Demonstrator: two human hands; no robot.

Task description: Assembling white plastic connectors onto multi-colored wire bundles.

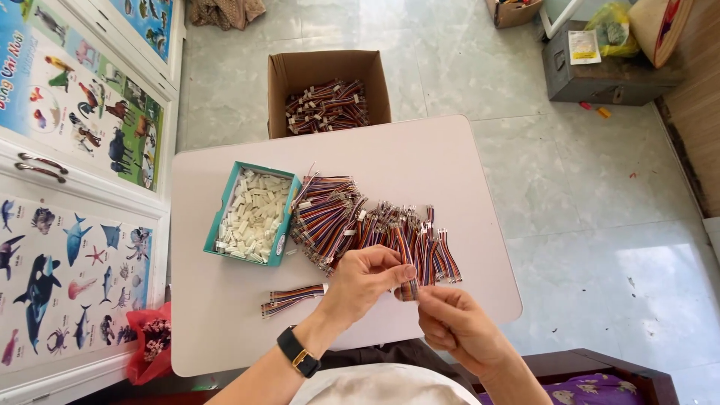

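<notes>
Both hands meet over the near edge of a small white table (pixel 225 330). My left hand (pixel 364 281), with a black watch on its wrist, pinches one end of a short bundle of multicoloured wires (pixel 407 289). My right hand (pixel 457 322) grips the same bundle from below. Just beyond the hands lies a pile of similar wire bundles (pixel 352 221). A loose wire bundle (pixel 289 298) lies left of my left hand. A teal box of small white plastic connectors (pixel 251 214) stands at the table's left.
A cardboard box (pixel 328 69) with more wire bundles stands on the tiled floor behind the table. Cabinet doors with animal posters (pixel 67 262) run along the left. A grey metal case (pixel 600 75) sits at the back right. A red bag (pixel 150 341) lies at the lower left.
</notes>
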